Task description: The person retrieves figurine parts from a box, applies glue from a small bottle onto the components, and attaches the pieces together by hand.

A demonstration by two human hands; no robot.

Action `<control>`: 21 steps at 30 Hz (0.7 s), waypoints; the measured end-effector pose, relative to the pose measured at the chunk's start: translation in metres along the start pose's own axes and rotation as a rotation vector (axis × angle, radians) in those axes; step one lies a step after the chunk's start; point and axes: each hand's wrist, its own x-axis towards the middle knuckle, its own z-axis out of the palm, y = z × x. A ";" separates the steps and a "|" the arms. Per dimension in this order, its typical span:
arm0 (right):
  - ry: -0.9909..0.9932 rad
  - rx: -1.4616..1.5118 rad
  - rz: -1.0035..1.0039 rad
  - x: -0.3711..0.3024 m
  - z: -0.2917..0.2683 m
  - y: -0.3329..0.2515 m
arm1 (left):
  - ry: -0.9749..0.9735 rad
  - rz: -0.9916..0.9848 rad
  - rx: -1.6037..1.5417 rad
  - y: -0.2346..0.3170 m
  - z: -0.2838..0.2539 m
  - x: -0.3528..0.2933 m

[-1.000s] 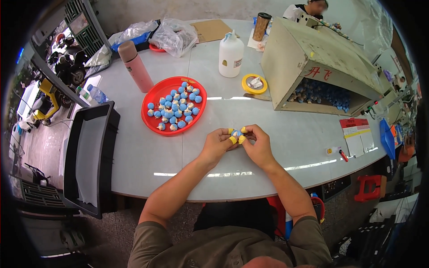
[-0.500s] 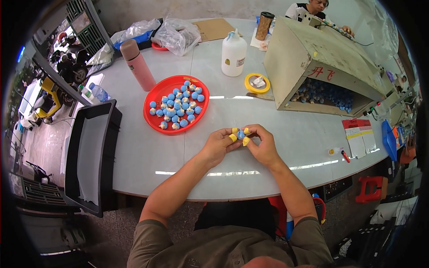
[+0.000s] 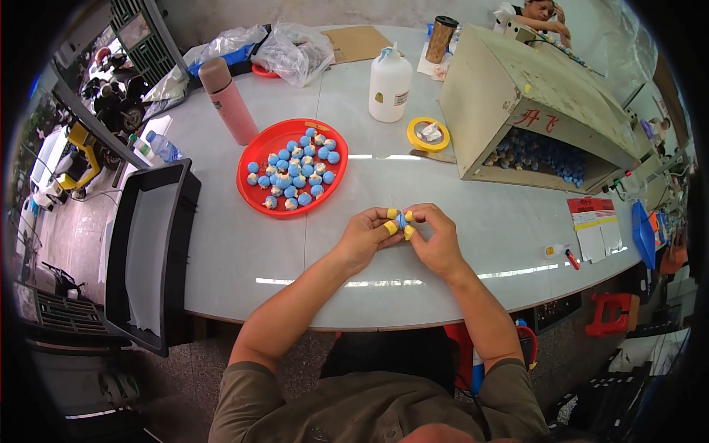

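Still grasped: the small blue piece [image 3: 401, 221].
Fingers [image 3: 391, 227] of left hand [image 3: 362, 238] and right hand [image 3: 438, 238] pinch it as before; red dish [image 3: 258, 152] seems unchanged, so handling continues.

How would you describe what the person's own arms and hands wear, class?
The left hand and right hand each have yellow coverings on the thumb and a fingertip; whether tape or finger caps is too small to tell. No full gloves show. Short olive-brown sleeves leave the forearms bare.
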 end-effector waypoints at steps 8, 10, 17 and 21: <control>-0.024 -0.027 -0.047 0.000 -0.003 0.002 | -0.004 0.054 0.050 -0.002 0.000 -0.001; -0.060 0.022 -0.008 0.001 -0.004 0.003 | 0.006 0.023 0.067 0.000 0.000 -0.002; 0.026 0.203 0.249 0.000 -0.001 0.010 | -0.065 -0.016 0.067 0.004 -0.001 -0.002; -0.066 0.234 0.404 -0.003 -0.003 0.017 | -0.019 -0.053 0.110 0.009 0.008 -0.006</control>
